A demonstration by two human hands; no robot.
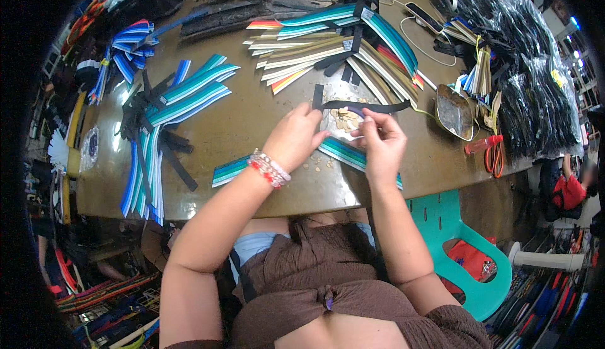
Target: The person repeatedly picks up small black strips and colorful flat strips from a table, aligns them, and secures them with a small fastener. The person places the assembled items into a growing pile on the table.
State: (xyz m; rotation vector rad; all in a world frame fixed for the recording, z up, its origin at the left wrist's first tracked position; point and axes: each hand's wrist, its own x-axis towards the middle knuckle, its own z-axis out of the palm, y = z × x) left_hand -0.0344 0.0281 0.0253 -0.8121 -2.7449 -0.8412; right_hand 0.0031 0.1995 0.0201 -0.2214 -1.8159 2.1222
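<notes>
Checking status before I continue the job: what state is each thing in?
Left hand: fingers bent
Right hand: thumb and fingertips close together
Black strap: laid out lengthwise
Small pale pieces: loosely piled
Striped bundle: loosely heaped, fanned out
Phone: lying, screen looks dark
Orange-handled scissors: lying; open or shut unclear
Green chair: upright

You have two hands (290,136) (383,144) over one table (441,175); on it, one phone (423,18), one metal tray (455,112), one scissors (495,160); beside it, one chair (501,270).
</notes>
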